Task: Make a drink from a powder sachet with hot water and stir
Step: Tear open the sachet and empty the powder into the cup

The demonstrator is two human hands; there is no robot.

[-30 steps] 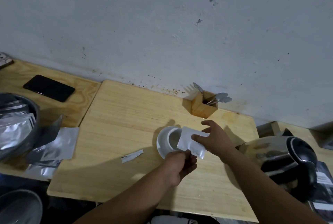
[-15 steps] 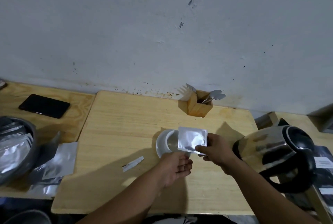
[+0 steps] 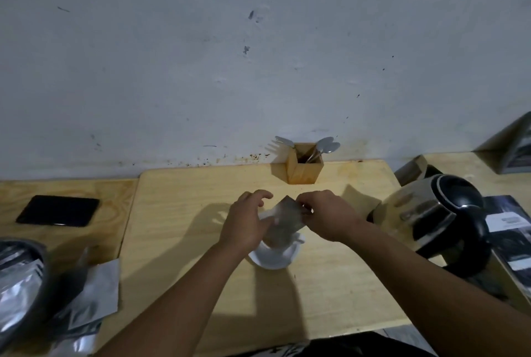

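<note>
A silver foil sachet (image 3: 286, 221) is held tilted over a white cup (image 3: 274, 257) on the wooden board (image 3: 184, 213). My left hand (image 3: 245, 224) grips its left edge with thumb and fingers. My right hand (image 3: 324, 213) pinches its upper right corner. The sachet hides most of the cup's opening, and whether powder is falling cannot be seen. A steel kettle (image 3: 431, 216) with a black handle stands just right of my right hand.
A wooden holder (image 3: 303, 167) with spoons and a fork stands at the wall. A black phone (image 3: 59, 210) lies at far left. A dark bowl (image 3: 20, 285) of foil sachets and loose sachets (image 3: 92, 293) sit at lower left. Printed booklets (image 3: 508, 230) lie at right.
Both hands raised the sachet from flat beside the cup to tilted above it. The left hand, free half a second ago, now grips it. The camera shifted, so the torn strip is out of sight.
</note>
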